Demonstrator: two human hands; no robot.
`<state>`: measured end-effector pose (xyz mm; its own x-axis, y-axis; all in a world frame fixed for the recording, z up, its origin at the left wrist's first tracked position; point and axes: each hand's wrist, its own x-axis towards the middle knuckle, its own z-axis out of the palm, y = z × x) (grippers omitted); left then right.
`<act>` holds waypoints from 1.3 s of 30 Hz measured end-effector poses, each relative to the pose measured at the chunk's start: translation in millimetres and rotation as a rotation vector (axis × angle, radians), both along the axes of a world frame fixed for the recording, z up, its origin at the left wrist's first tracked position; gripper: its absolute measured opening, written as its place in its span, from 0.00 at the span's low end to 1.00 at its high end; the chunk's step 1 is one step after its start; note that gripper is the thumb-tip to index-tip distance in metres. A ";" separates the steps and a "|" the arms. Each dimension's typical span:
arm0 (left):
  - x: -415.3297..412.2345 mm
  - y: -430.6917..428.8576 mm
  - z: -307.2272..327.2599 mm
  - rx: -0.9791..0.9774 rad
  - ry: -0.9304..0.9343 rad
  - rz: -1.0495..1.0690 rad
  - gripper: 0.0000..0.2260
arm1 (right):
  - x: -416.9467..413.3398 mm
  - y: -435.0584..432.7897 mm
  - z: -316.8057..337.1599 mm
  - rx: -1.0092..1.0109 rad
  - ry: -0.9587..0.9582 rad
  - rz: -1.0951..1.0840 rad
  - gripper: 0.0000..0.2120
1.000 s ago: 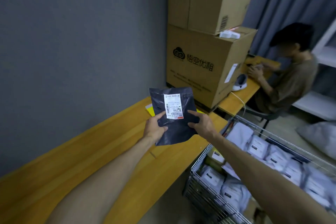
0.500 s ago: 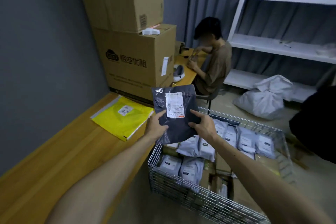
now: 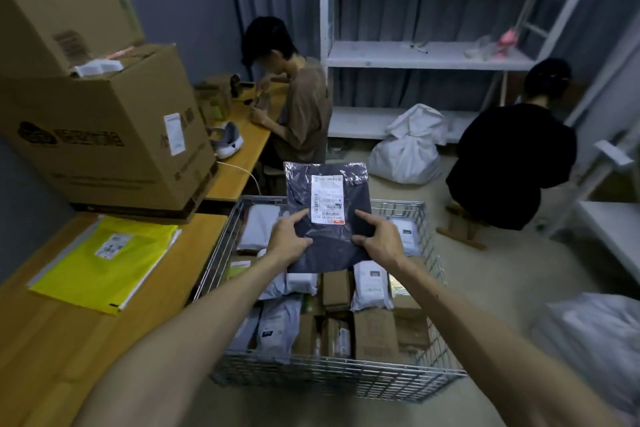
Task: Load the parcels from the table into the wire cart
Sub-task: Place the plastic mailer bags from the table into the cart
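I hold a dark plastic-wrapped parcel (image 3: 329, 204) with a white shipping label upright over the wire cart (image 3: 332, 376). My left hand (image 3: 289, 241) grips its lower left edge, thumb on the front. My right hand (image 3: 379, 241) grips its lower right edge the same way. The cart holds several grey mailer bags and small cardboard boxes. A yellow parcel (image 3: 104, 263) with a small label lies flat on the wooden table (image 3: 62, 350) at the left.
Two big stacked cardboard boxes (image 3: 104, 135) stand on the table's far end. A seated person (image 3: 298, 107) works at the desk beyond the cart. Another person in black (image 3: 512, 163) crouches by the white shelving (image 3: 426, 55). White sacks lie on the floor behind and right.
I have turned right, carrying the dark parcel away from the table until it hangs over the middle of the cart. Both hands keep the same hold.
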<state>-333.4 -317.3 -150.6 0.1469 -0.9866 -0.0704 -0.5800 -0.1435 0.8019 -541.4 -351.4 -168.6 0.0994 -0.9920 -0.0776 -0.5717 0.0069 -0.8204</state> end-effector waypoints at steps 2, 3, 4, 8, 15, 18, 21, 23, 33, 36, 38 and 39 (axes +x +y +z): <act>-21.7 -12.9 -3.6 0.018 0.001 -0.036 0.32 | -22.3 -5.7 -2.9 0.015 -0.009 -0.034 0.31; -31.1 -18.6 -4.9 0.023 0.003 -0.050 0.32 | -31.2 -9.0 -5.3 0.021 -0.006 -0.046 0.31; -39.5 -24.4 -6.9 0.028 0.004 -0.064 0.32 | -39.1 -11.8 -7.6 0.031 -0.007 -0.061 0.31; -67.8 -48.4 -20.5 0.073 0.018 -0.120 0.31 | -65.5 -20.3 -19.5 0.063 0.009 -0.129 0.32; -104.7 -106.4 -55.4 0.160 0.049 -0.237 0.32 | -101.5 -49.7 -40.1 0.136 0.069 -0.227 0.30; -114.6 -139.3 -75.4 0.208 0.066 -0.283 0.32 | -108.9 -71.8 -54.2 0.186 0.070 -0.275 0.30; -122.3 -173.5 -99.6 0.252 0.090 -0.325 0.32 | -114.0 -94.9 -69.9 0.237 0.098 -0.309 0.30; -125.8 -191.4 -115.7 0.294 0.096 -0.340 0.32 | -117.2 -111.2 -82.9 0.263 0.130 -0.330 0.31; -147.0 -247.9 -190.9 0.491 0.084 -0.364 0.33 | -136.1 -165.3 -160.9 0.422 0.108 -0.366 0.31; -156.4 -262.7 -216.9 0.524 0.072 -0.323 0.31 | -144.9 -187.9 -192.3 0.453 0.118 -0.339 0.31; -163.3 -269.8 -237.2 0.541 0.071 -0.300 0.31 | -151.2 -201.1 -215.2 0.476 0.125 -0.306 0.31; -165.9 -273.9 -245.8 0.549 0.071 -0.287 0.31 | -154.0 -207.2 -225.9 0.485 0.131 -0.287 0.31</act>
